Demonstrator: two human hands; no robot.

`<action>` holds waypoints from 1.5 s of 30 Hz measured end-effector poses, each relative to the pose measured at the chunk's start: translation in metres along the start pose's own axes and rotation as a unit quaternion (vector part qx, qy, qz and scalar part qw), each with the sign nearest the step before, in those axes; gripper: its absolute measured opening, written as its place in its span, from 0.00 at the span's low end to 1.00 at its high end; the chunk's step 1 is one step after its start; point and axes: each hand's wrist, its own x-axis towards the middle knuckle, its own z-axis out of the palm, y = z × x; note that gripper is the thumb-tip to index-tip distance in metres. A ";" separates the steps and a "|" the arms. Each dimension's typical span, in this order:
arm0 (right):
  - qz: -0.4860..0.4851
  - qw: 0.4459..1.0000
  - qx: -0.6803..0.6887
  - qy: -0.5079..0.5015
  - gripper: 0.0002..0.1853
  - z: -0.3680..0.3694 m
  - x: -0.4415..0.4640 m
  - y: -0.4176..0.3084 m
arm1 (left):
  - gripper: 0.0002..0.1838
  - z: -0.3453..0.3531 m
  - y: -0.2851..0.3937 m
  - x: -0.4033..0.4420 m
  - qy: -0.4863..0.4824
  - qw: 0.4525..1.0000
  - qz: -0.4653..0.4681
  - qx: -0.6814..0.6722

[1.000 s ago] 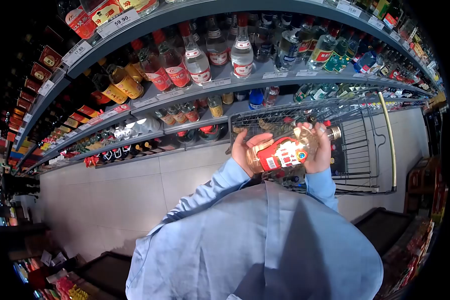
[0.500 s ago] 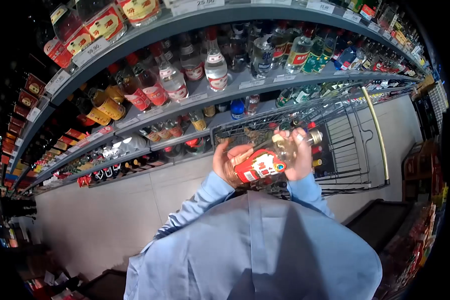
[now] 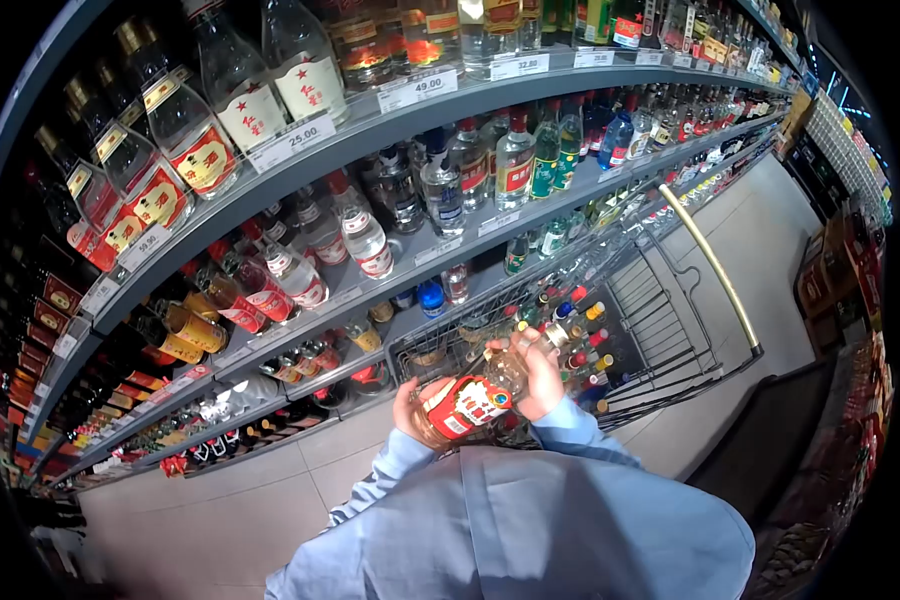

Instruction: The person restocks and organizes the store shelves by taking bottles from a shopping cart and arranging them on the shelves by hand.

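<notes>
A clear glass bottle with a red and white label [image 3: 467,402] lies tilted across my two hands, its silver cap towards the upper right. My left hand [image 3: 415,412] is wrapped round the base end. Round the neck end closes my right hand [image 3: 540,375]. Just beyond the hands stands a wire shopping cart [image 3: 660,325], with several capped bottles [image 3: 592,350] inside it.
Shelves [image 3: 390,125] of bottles with price tags curve across the front and left. The cart's pale handle [image 3: 715,260] is at the right. A dark low surface [image 3: 760,440] lies at the lower right, near stacked boxes [image 3: 830,265]. Tiled floor [image 3: 220,510] shows at the lower left.
The view has turned and tilted up, so more of the upper shelf shows. The hands and bottle now appear lower and further left, with both hands still on the bottle.
</notes>
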 end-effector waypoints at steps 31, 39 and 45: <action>0.030 0.999 0.034 0.026 0.06 -0.053 0.022 -0.014 | 0.30 -0.032 -0.024 0.060 0.098 0.995 -0.017 -0.007; 0.040 0.999 0.016 0.020 0.10 -0.067 0.025 -0.024 | 0.16 -0.025 -0.039 0.070 0.247 0.968 0.038 0.018; 0.013 0.999 -0.028 0.033 0.10 -0.085 0.035 -0.016 | 0.18 -0.025 -0.045 0.073 0.165 0.986 -0.008 0.020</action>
